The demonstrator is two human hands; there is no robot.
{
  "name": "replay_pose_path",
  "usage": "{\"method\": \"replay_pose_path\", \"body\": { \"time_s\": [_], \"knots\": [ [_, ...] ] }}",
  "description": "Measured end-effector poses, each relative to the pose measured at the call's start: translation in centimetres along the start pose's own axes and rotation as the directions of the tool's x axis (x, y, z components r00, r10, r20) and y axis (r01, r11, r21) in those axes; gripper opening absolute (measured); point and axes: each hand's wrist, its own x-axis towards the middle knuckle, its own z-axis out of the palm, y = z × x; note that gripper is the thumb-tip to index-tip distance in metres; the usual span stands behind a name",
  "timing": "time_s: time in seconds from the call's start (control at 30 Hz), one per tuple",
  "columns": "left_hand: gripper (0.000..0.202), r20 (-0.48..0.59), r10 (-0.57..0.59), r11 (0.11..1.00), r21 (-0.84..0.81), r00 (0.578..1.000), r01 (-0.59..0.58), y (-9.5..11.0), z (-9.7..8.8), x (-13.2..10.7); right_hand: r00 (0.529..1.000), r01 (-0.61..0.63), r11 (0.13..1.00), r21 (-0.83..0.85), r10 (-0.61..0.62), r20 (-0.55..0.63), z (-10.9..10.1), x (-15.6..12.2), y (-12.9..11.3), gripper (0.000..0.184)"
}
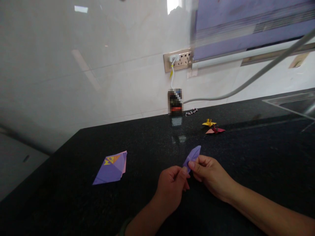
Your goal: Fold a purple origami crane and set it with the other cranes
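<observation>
A small piece of folded purple paper (193, 154) is held above the dark countertop, pinched between both hands. My left hand (170, 187) is closed on its lower end, thumb and forefinger together. My right hand (211, 174) grips its right side, with the thumb lying over the front of the paper. The paper's narrow upper end points up and to the right. My fingers hide its lower part. Left of the hands lies a purple folded paper sheet (110, 170) with a yellow and orange patch and a pink edge beneath.
A yellow paper crane (209, 123) and a red-pink paper crane (216, 130) stand on the black countertop (147, 141). Behind them are a patterned strip (191, 112) and a blurred-out object (175, 102) against the wall. A grey cable (236, 92) runs rightward below the wall socket (177, 60).
</observation>
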Motion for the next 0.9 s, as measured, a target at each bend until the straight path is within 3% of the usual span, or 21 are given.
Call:
{"method": "replay_pose_path", "body": {
  "time_s": [0.1,0.23,0.47,0.7,0.9],
  "knots": [
    [0.031,0.105,-0.034,0.994,-0.101,0.994,0.045,0.04,0.08,-0.05,0.998,-0.001,0.999,0.037,-0.001,0.065,0.03,0.07,-0.44,0.023],
    [0.023,0.161,-0.002,0.999,-0.052,0.987,0.01,0.19,0.11,-0.17,0.999,-0.003,0.999,0.04,0.001,0.055,0.2,-0.08,-0.47,0.022],
    [0.026,0.152,-0.022,0.999,0.036,0.988,0.017,0.11,0.08,-0.35,1.0,-0.009,0.999,0.038,0.009,0.008,0.43,-0.41,-0.13,0.022],
    [0.021,0.152,-0.02,0.998,-0.061,0.988,0.03,0.38,-0.03,-0.4,0.998,0.046,0.998,-0.033,-0.044,0.041,0.26,-0.21,-0.31,0.036],
    [0.023,0.111,-0.01,0.998,-0.065,0.994,0.017,0.32,-0.23,-0.34,0.996,0.056,0.996,-0.07,-0.051,0.072,0.05,-0.16,-0.29,0.03]
  ]
}}
